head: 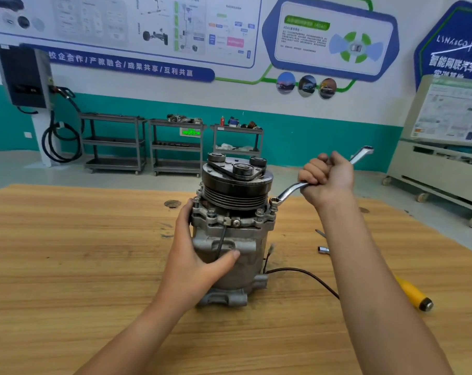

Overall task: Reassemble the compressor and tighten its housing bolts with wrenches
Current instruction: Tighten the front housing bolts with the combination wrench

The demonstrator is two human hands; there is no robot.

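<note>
Left hand: the left hand (199, 255) holds the side of the compressor (229, 239), fingers curled round the back, thumb flat on the front.
Compressor: it stands near the middle of the wooden table (67, 253).
Which way: its long side runs up and down, black wheel on top, feet on the wood.
Bolt: the wrench (291, 190) ring sits on the bolt (273, 205) at the right rim.
Right hand: the right hand (328, 175) is a tight fist round the wrench middle.
Wrench: the handle slopes up and off to the right.
Danger: a hard pull could tip or spin the tall compressor, or the ring could pop off the bolt.
</note>
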